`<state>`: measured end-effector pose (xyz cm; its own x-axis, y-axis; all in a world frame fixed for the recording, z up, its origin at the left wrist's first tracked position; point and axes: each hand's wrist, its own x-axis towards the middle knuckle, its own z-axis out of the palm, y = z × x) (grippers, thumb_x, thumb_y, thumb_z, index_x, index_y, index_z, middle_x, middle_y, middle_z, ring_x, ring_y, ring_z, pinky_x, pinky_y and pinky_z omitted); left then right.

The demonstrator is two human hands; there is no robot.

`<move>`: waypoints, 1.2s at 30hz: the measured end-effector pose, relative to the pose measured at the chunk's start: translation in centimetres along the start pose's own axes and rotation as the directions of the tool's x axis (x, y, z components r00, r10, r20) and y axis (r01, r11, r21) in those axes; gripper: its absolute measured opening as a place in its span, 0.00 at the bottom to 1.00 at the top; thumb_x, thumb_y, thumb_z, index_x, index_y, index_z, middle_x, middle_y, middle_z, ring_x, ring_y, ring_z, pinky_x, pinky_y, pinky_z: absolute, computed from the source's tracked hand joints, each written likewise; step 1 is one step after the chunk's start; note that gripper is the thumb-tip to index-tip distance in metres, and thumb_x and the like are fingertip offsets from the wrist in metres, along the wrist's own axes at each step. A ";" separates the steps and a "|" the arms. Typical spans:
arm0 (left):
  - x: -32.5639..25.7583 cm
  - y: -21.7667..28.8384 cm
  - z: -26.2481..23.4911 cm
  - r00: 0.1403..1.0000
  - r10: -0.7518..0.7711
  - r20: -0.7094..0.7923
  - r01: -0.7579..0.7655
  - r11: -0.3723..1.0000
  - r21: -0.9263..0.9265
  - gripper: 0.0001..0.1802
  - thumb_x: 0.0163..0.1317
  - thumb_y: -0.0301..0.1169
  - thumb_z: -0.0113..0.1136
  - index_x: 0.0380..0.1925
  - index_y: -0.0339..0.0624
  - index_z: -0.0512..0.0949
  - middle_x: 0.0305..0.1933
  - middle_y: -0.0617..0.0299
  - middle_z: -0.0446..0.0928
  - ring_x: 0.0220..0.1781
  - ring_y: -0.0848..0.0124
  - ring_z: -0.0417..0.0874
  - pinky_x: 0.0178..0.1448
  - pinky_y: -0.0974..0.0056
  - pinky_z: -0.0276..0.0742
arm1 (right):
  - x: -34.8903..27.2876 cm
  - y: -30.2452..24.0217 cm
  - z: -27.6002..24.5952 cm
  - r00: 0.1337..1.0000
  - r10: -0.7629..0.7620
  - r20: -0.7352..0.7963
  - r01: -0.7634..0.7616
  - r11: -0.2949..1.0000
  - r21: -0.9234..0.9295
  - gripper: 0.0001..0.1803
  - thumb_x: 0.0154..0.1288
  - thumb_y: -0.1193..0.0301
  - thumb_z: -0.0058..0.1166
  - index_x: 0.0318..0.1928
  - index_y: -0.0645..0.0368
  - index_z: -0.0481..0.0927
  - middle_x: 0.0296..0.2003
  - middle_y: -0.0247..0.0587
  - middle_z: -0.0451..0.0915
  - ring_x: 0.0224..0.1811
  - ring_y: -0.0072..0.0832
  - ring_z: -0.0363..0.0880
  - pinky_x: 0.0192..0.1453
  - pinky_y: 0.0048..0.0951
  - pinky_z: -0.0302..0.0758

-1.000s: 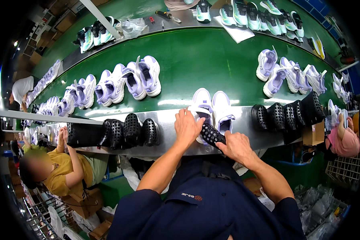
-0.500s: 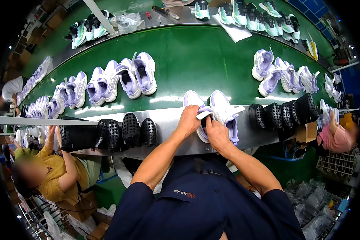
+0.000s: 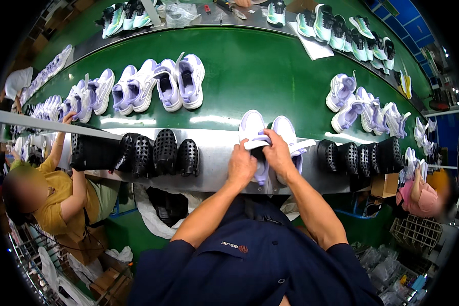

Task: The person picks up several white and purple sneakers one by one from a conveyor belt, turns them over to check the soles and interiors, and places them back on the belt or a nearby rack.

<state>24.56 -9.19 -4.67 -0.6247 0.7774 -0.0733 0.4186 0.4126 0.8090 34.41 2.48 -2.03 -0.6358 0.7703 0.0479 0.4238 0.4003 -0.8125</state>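
A white and lavender sneaker (image 3: 251, 121) stands toe-away on the metal ledge in front of me, with its mate (image 3: 284, 127) close on its right. My left hand (image 3: 242, 163) is closed at the left side of the first sneaker, its fingers on the pale strap by the opening. From the right, my right hand (image 3: 277, 154) pinches the same sneaker's tongue and strap area. Both hands partly cover the dark opening. The mate's loose white strap (image 3: 302, 146) sticks out to the right, and neither hand grips that shoe.
Black perforated shoe lasts (image 3: 165, 155) stand left on the ledge, more lasts (image 3: 363, 157) right. Rows of lavender sneakers (image 3: 190, 81) line the green belt (image 3: 260, 66). Teal sneakers (image 3: 323, 23) sit on the far shelf. A co-worker in yellow (image 3: 61, 196) is at left, another in pink (image 3: 417, 196) at right.
My right hand has come up from the shoe's opening to its tongue and strap. My left hand has slid nearer me along the shoe. The co-worker at left now reaches toward the belt's sneakers.
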 end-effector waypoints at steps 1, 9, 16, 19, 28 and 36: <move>0.2 -0.5 -1.2 1.000 -0.005 0.023 0.005 1.000 0.013 0.27 0.55 0.25 0.63 0.56 0.41 0.69 0.44 0.42 0.74 0.46 0.42 0.78 0.50 0.45 0.75 | 0.6 0.1 -0.3 0.991 0.030 0.128 -0.042 0.994 0.099 0.20 0.57 0.80 0.58 0.52 0.61 0.77 0.42 0.51 0.81 0.50 0.44 0.78 0.53 0.37 0.75; 1.1 -2.7 -2.8 0.997 0.030 0.073 -0.029 0.999 -0.020 0.14 0.54 0.23 0.64 0.41 0.36 0.74 0.34 0.46 0.79 0.40 0.46 0.82 0.45 0.46 0.76 | -1.3 -1.1 0.3 0.843 -0.462 0.275 0.523 0.824 -0.219 0.18 0.47 0.84 0.51 0.39 0.53 0.82 0.40 0.34 0.79 0.47 0.39 0.73 0.51 0.38 0.68; 0.3 -1.7 -3.2 0.987 -0.014 0.161 0.038 0.989 -0.145 0.19 0.54 0.21 0.64 0.46 0.45 0.75 0.31 0.50 0.77 0.36 0.50 0.81 0.43 0.51 0.76 | -0.9 0.4 -0.6 0.802 -0.443 0.401 0.537 0.829 -0.156 0.17 0.49 0.83 0.52 0.40 0.53 0.82 0.39 0.33 0.79 0.46 0.39 0.74 0.51 0.37 0.68; -0.1 -1.5 -2.3 0.987 0.103 0.127 -0.088 0.988 -0.124 0.22 0.56 0.21 0.62 0.51 0.45 0.73 0.40 0.42 0.77 0.43 0.42 0.80 0.48 0.46 0.75 | -0.6 0.2 1.2 0.855 -0.402 0.328 0.479 0.854 -0.203 0.20 0.49 0.83 0.53 0.46 0.55 0.79 0.42 0.38 0.78 0.47 0.41 0.73 0.51 0.37 0.68; -1.1 -0.2 -1.8 0.984 0.169 0.051 -0.173 0.981 0.092 0.20 0.58 0.20 0.60 0.51 0.49 0.78 0.37 0.48 0.74 0.40 0.44 0.79 0.44 0.47 0.75 | -4.1 0.7 0.5 0.980 -0.011 -0.197 0.001 0.999 -0.050 0.13 0.57 0.77 0.59 0.44 0.62 0.77 0.39 0.50 0.79 0.38 0.48 0.78 0.43 0.43 0.76; 0.1 -0.1 -1.7 0.967 0.220 0.131 -0.237 0.962 0.136 0.23 0.57 0.25 0.68 0.54 0.48 0.76 0.39 0.49 0.74 0.40 0.49 0.80 0.44 0.51 0.76 | -3.9 0.8 -0.5 0.946 -0.282 -0.160 0.273 0.959 -0.075 0.20 0.56 0.79 0.59 0.52 0.63 0.80 0.43 0.49 0.81 0.51 0.48 0.79 0.56 0.40 0.77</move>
<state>23.37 -9.94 -3.75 -0.4257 0.9043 0.0312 0.6405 0.2768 0.7164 37.56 0.03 -2.59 -0.6180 0.6951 0.3673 0.2809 0.6316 -0.7226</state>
